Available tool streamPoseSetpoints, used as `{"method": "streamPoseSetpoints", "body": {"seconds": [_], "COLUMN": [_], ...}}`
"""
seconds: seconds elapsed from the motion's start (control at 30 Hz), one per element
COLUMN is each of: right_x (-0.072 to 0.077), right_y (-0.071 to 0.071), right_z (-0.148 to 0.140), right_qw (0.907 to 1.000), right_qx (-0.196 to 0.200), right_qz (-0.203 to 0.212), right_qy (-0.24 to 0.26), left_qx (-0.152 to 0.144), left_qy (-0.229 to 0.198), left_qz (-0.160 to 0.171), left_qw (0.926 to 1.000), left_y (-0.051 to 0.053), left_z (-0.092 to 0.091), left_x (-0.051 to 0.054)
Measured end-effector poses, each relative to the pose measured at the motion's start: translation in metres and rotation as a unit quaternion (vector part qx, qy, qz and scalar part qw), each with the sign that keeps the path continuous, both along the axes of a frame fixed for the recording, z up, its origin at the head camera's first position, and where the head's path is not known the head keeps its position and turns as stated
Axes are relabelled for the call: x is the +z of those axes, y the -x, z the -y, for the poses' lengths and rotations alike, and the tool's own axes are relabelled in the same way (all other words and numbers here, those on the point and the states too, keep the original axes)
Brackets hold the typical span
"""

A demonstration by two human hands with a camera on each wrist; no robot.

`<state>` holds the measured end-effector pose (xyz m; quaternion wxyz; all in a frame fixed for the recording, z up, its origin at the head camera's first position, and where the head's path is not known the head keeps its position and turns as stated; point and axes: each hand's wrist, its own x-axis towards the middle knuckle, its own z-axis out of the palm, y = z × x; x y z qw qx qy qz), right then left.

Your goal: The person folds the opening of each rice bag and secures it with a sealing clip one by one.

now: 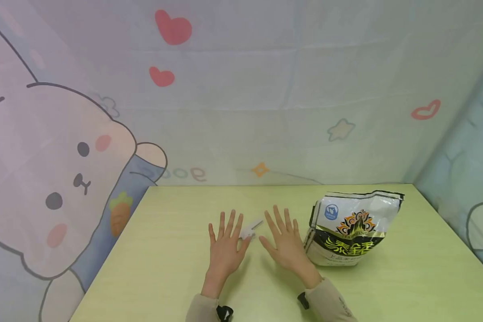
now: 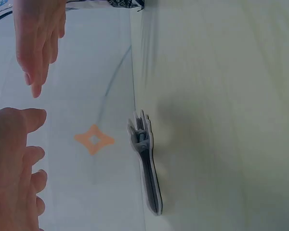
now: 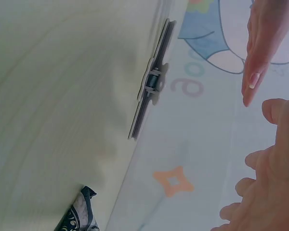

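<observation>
Palm down over the table, my left hand (image 1: 225, 252) has its fingers spread and holds nothing. My right hand (image 1: 285, 246) lies to its right, likewise with straight, spread fingers and nothing in it. Between the two, a little beyond the thumbs, is a small white spring clip (image 1: 249, 230), partly covered by the left hand. The right wrist view shows the clip's long narrow bar (image 3: 153, 79) with a metal spring in its middle. A full white and black printed bag (image 1: 352, 230) stands just right of the right hand, its top edge flattened.
The pale yellow-green table (image 1: 165, 268) ends at a hanging cloth backdrop (image 1: 245, 112) with hearts and a cartoon rabbit. A second cloth side (image 1: 467, 179) closes off the right. Sleeves (image 1: 330, 302) with dark wrist straps cover both forearms.
</observation>
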<state>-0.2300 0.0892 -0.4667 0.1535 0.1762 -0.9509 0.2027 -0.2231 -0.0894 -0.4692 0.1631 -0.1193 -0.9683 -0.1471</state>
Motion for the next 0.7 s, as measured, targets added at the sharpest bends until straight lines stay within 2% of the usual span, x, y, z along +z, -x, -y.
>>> {"method": "streamPoseSetpoints", "body": {"seconds": [0.23, 0.7], "right_x": [0.0041, 0.0081], "right_y": [-0.0021, -0.0075], "right_z": [-0.0013, -0.0057], "right_qw": [0.9996, 0.9988], "right_qx": [0.019, 0.024], "right_qz": [-0.009, -0.014], "right_qy": [0.02, 0.04], "left_qx": [-0.014, -0.03], "left_qy": [0.009, -0.017], "left_qz": [-0.004, -0.015], "left_qw": [0.9999, 0.9993], "left_y": [0.0017, 0.0001], "left_z": [-0.0024, -0.0049], "left_x": [0.005, 0.0066]}}
